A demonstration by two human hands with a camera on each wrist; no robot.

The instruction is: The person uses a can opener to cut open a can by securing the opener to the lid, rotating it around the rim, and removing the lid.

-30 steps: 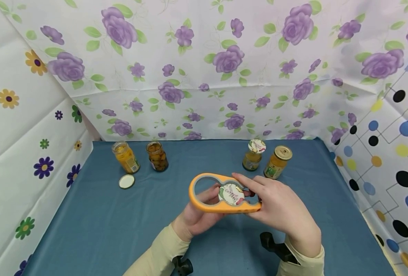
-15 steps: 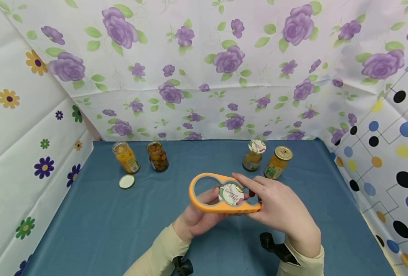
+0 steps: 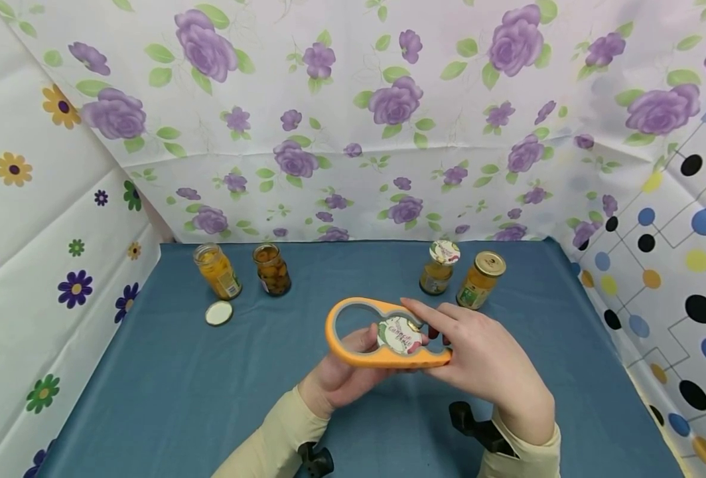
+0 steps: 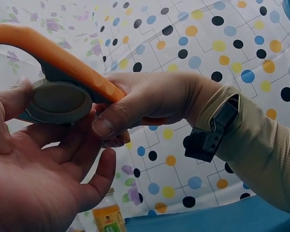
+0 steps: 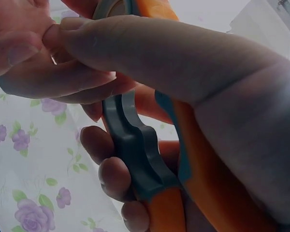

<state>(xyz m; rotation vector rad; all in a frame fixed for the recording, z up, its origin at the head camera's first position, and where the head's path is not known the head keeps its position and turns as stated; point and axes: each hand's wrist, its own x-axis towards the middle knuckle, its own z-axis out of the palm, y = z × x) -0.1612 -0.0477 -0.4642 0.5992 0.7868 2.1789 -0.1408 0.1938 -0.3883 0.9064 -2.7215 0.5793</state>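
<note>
Opener [image 3: 383, 359], orange with a grey lining, is held above the middle of the desk [image 3: 210, 398], its broad round end pointing to nine o'clock. A patterned lid [image 3: 399, 334] sits in its middle bay against the lining. The left hand [image 3: 342, 382], at eight o'clock from that lid, has its grip pinching the lid, thumb on the near edge and fingers reaching beneath to the far side. The right hand [image 3: 490, 352], at three o'clock, has its grip wrapped round the handles, thumb below and fingertips along the outer side. Out at ten o'clock stand two open jars, a yellow jar [image 3: 217, 273] farther off and a brown jar [image 3: 273, 272] nearer. A loose lid [image 3: 218, 313] lies pale side up at nine o'clock, just beside the yellow jar. At one o'clock stands a capped jar [image 3: 436, 272] with a patterned top, and near it, at two o'clock, a gold-topped jar [image 3: 478, 284]. Purple-flowered cloth [image 3: 353, 192] hangs at twelve o'clock, behind the desk.
</note>
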